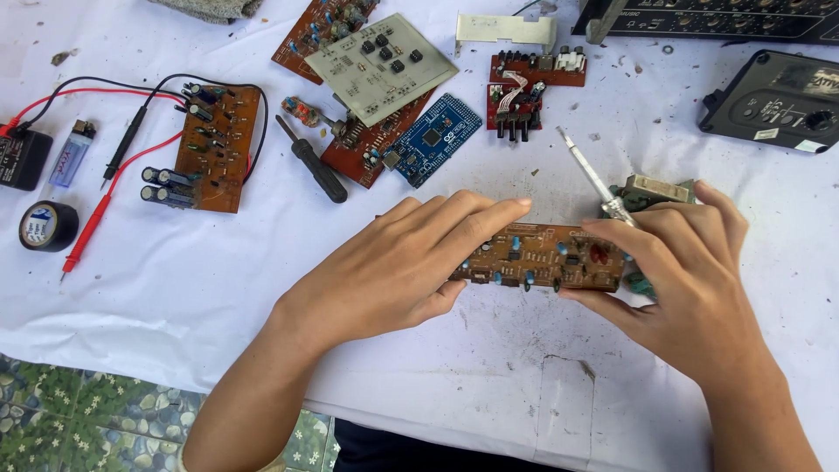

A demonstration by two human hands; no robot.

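Centrally, a long brown circuit board with blue capacitors (546,256) lies at mid-frame on the white cloth-covered table (175,297), long axis running left-right. Left hand (398,262) lies flat over its left end, fingers together, thumb tucked under the near edge. Right hand (690,275) pinches the right end, also gripping a thin metal-shafted screwdriver (590,175) angled toward upper left. Both hands touching; neither nearer.

Both hands (402,262) lowered (fingers curled)
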